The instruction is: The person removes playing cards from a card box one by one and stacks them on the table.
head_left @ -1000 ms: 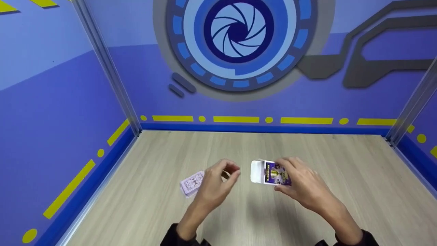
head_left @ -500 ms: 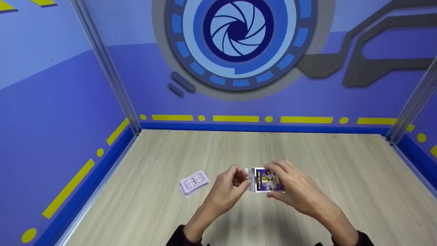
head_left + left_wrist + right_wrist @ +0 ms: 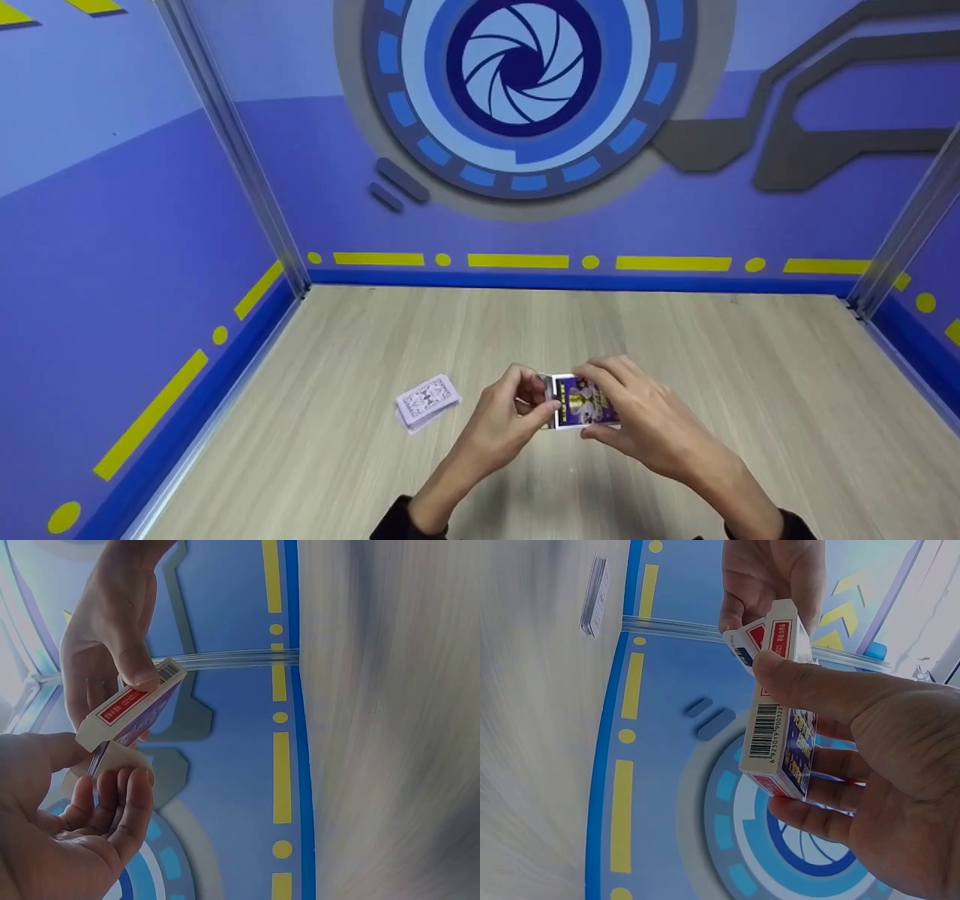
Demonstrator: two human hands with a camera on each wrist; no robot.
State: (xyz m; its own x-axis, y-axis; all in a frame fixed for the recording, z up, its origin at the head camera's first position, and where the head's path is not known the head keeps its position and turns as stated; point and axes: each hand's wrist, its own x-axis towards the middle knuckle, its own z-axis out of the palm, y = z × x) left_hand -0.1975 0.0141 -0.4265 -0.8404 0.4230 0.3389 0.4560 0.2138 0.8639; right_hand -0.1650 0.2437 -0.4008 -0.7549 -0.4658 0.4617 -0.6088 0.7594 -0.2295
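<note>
A small purple card box (image 3: 581,401) with white edges is held above the table between both hands. My right hand (image 3: 652,416) grips its closed end, with the thumb on the barcoded narrow side (image 3: 765,731) in the right wrist view. At the other end, my left hand (image 3: 495,424) pinches the box, its thumb on the edge and its curled fingers behind the pale flap (image 3: 124,757). How much is inside the box is hidden. A stack of playing cards (image 3: 427,401), patterned backs up, lies on the table left of the hands.
The wood-grain table (image 3: 360,337) is bounded by a blue-purple back wall (image 3: 300,172) and a side wall (image 3: 90,300). A metal corner post (image 3: 225,135) stands at the back left.
My left hand has moved right, away from the card stack, to the box's flap end. My right hand has brought the box slightly left and nearer. The card stack stays put.
</note>
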